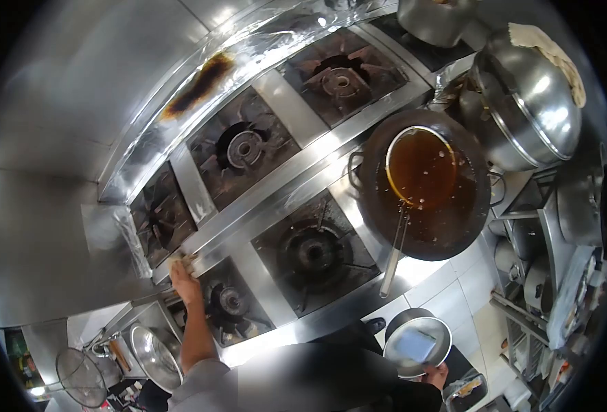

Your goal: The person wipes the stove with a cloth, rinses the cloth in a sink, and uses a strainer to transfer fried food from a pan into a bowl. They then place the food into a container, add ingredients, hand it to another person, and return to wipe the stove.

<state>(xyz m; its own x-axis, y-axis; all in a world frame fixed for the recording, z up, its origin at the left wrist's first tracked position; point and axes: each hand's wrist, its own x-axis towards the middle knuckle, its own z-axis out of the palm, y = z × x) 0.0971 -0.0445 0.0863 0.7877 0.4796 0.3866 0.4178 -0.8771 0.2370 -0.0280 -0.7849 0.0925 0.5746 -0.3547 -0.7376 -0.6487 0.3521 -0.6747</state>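
Note:
My left hand (183, 273) reaches out to the steel stove top (296, 165) and presses on a small yellowish cloth (182, 259) on the strip between the burners at the left. My right hand (439, 375) is low at the right, near my body. It grips the rim of a round metal bowl (416, 342) with something pale inside. A black wok (447, 213) of dark oil sits on the right front burner. A round strainer (420, 168) with a long handle lies in it.
Several open gas burners (313, 250) fill the stove. A big lidded steel pot (530, 103) with a cloth on top stands at the right. Racks of pans (557, 254) are lower right. A wire skimmer (80, 378) and a steel bowl (156, 357) are lower left.

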